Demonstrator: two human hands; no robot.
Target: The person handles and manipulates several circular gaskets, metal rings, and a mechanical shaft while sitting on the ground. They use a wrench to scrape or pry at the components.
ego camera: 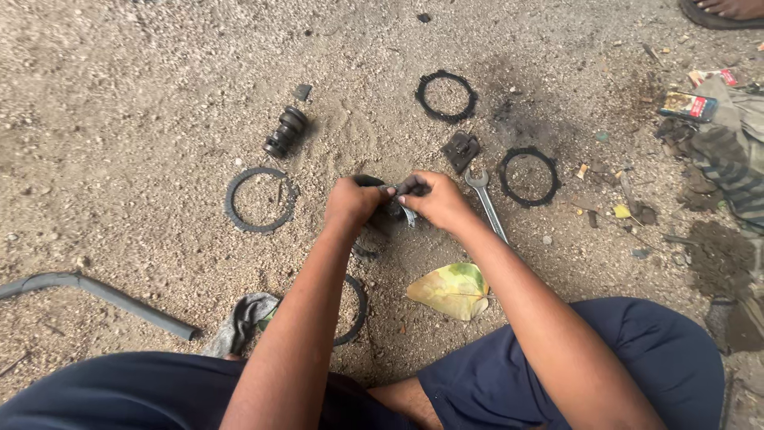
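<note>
My left hand (pixel 352 200) and my right hand (pixel 439 199) meet over the sandy ground, both closed on a small dark metal part (pixel 395 193) held between them. A thin metal piece sticks out below my right fingers. A silver open-ended spanner (pixel 487 204) lies just right of my right hand. Under my left forearm a black ring (pixel 356 309) is partly hidden.
Three more black toothed rings lie around: left (pixel 259 199), far middle (pixel 446 96), right (pixel 528 176). A ribbed black cylinder (pixel 285 131), a small black bracket (pixel 461 150), a yellow leaf (pixel 452 290), a grey rag (pixel 243 320), a bent grey pipe (pixel 103 296) and oily rags (pixel 728 159) are nearby.
</note>
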